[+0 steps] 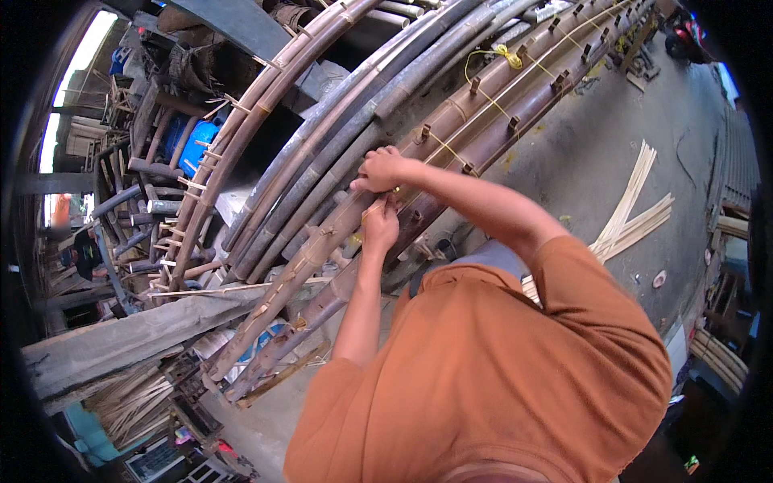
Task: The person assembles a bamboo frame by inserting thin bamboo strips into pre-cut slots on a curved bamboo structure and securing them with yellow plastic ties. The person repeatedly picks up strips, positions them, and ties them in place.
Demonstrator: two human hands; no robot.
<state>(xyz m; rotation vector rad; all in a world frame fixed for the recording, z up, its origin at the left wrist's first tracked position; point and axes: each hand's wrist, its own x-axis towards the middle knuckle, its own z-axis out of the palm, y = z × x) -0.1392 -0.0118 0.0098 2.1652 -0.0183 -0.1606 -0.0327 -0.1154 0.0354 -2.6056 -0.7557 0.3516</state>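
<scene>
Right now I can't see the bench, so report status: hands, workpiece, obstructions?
Left hand and right hand both gripping the long brown bamboo pole. Yellow string runs along its wooden pegs. No obstructions.

left hand (pixel 380 228) on bamboo pole (pixel 322 245) | right hand (pixel 378 169) above, gripping

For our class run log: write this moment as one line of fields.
left hand: pinching thin strip on bamboo pole | right hand: pressing on the same pole | yellow string: tied farther along | split strips: on floor
</scene>
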